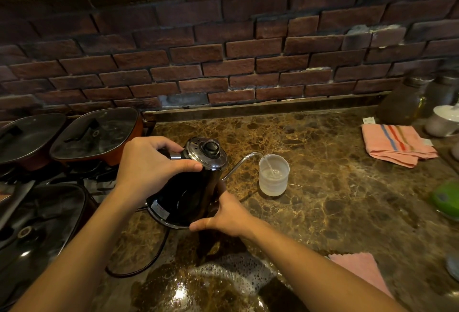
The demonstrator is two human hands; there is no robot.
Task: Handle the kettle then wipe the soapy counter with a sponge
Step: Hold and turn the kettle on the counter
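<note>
1. Kettle (188, 187): black, tilted spout-first toward the desk's (323, 187) back right, pouring into a clear cup (274, 175) mid-desk.
2. Left hand (149, 162): clamped on the handle, nearest the lid.
3. Right hand (226, 215): pressed against the base.
4. Soap suds (231, 274): near front edge, below both hands; sponge not identified.

Left of the cup (274, 175) sit three lidded pans (96, 135). Right of it lie a striped towel (395, 145), jars (402, 103) and a pink cloth (357, 269).
</note>
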